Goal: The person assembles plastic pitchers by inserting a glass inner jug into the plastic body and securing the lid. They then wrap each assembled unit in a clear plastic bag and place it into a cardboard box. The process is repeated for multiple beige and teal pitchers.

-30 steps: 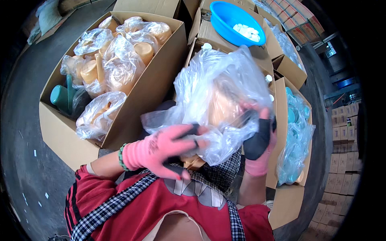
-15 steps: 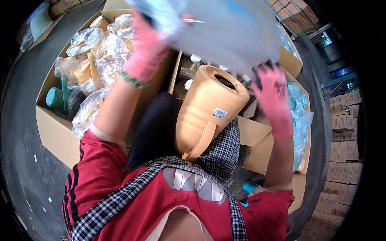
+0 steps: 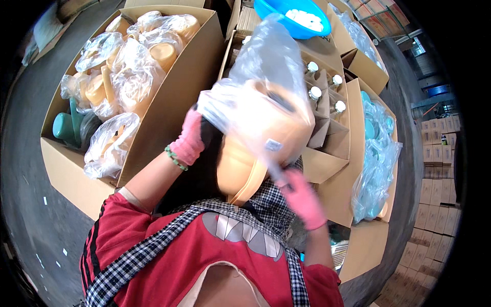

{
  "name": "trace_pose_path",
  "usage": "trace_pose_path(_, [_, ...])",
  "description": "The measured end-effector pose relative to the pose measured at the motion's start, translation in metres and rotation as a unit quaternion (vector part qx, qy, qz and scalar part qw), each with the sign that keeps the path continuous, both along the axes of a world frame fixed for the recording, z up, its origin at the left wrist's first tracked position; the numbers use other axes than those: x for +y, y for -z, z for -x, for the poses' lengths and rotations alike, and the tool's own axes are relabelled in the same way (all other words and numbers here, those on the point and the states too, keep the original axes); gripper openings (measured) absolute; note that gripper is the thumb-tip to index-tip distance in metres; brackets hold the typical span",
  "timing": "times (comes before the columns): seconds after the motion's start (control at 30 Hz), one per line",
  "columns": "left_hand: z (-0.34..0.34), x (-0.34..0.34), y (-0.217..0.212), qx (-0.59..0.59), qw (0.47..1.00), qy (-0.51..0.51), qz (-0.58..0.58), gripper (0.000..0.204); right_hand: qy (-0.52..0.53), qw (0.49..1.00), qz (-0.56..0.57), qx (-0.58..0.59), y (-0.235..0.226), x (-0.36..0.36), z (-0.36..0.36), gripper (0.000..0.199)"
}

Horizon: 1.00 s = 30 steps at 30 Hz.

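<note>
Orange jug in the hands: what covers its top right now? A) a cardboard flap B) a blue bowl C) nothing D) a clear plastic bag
D: a clear plastic bag is drawn over the upper part of the orange jug, gripped by the left hand and right hand.

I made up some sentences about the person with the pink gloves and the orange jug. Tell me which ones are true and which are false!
1. Both hands wear pink gloves. True: the left hand and the right hand are both in pink.
2. The jug is green. False: it is pale orange.
3. A clear plastic bag covers the top of the jug. True.
4. The blue bowl sits on the person's lap. False: it rests on the boxes at the top.
5. The big cardboard box on the left holds bagged jugs. True.
</note>
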<state>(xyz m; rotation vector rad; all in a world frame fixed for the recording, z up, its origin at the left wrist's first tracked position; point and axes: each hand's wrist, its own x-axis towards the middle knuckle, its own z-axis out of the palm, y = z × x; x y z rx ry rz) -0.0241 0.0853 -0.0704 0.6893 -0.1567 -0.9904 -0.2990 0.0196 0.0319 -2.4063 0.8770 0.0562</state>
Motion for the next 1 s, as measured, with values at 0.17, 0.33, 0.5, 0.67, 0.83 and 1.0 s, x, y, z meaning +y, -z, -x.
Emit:
trace_pose_path(0.17, [0.006, 0.052, -0.039, -0.575, 0.811, -0.013, -0.105, 0.017, 0.038, 0.964, -0.241, -0.107, 0.026, 0.049, 0.002, 0.041])
trace_pose_path(0.33, [0.019, 0.081, -0.033, -0.862, 0.461, 0.212, 0.020, 0.021, 0.175, 0.891, -0.368, -0.202, 0.028, 0.070, -0.036, 0.036])
trace_pose_path(0.5, [0.028, 0.097, -0.037, -0.842, 0.506, 0.182, -0.047, 0.019, 0.194, 0.895, -0.313, -0.253, 0.034, 0.066, -0.049, 0.037])
trace_pose_path(0.67, [-0.009, 0.114, -0.098, -0.464, 0.815, 0.347, -0.033, 0.030, 0.218, 0.839, -0.369, -0.334, -0.032, 0.040, -0.027, 0.024])
trace_pose_path(0.83, [-0.035, 0.024, -0.126, -0.372, 0.928, -0.017, 0.029, 0.035, 0.124, 0.805, -0.437, -0.381, -0.117, 0.018, -0.002, 0.038])
trace_pose_path(1.0, [0.032, -0.013, -0.077, -0.250, 0.949, 0.161, 0.106, 0.070, 0.257, 0.837, -0.166, -0.454, -0.109, 0.024, -0.019, 0.044])
